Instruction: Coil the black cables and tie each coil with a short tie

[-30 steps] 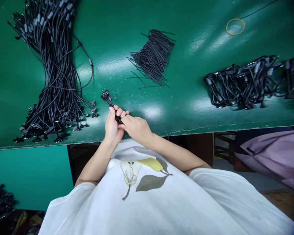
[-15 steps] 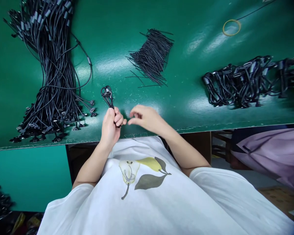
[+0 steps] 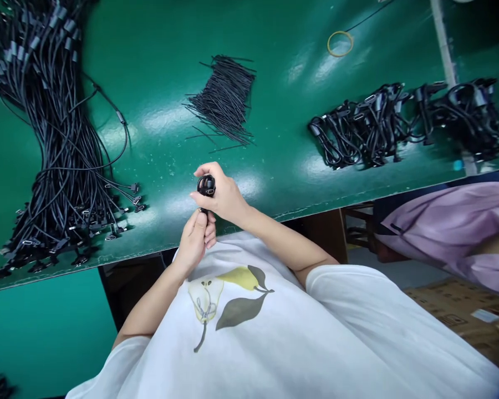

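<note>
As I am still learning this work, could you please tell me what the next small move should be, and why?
Probably close the right hand firmly on the coiled cable, so the left hand can let go: the right hand curves around its looped end, the left hand grips it lower down, and other coiled cables lie to the right.

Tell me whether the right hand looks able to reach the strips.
Probably yes: nothing visible stands between the right hand and the strips, though it is curled about the cable and would need to leave that first.

Right hand (image 3: 224, 193) moved in, now around the cable bundle (image 3: 207, 185) — left hand (image 3: 196, 235) lower
</note>
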Tool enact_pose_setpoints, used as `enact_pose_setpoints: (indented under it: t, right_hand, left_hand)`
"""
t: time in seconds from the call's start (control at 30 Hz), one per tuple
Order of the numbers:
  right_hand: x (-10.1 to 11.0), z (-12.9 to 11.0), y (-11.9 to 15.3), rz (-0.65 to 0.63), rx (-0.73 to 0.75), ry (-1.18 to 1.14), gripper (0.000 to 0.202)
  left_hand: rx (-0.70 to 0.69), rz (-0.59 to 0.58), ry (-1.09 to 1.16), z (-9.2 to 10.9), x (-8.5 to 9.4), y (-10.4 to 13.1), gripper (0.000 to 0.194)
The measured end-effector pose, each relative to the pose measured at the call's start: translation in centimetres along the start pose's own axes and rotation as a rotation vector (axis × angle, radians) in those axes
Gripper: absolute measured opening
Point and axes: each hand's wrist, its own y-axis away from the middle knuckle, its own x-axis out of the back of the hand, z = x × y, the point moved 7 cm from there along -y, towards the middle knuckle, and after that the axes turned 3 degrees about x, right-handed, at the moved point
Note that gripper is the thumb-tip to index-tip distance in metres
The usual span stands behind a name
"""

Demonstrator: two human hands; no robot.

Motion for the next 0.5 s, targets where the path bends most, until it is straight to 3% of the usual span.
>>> enact_pose_setpoints:
  t: [0.27, 0.5]
  right_hand:
    - [1.8, -0.8, -0.3, 0.018, 0.093, 0.432, 0.040]
    - [1.5, -0.3, -0.1, -0.005, 0.007, 0.244, 0.032]
  left_hand:
    - [-0.045, -0.037, -0.072, 0.4, -0.5, -0.4, 0.035]
    - [0.082, -0.010, 0.027, 0.1, -0.3, -0.2, 0.035]
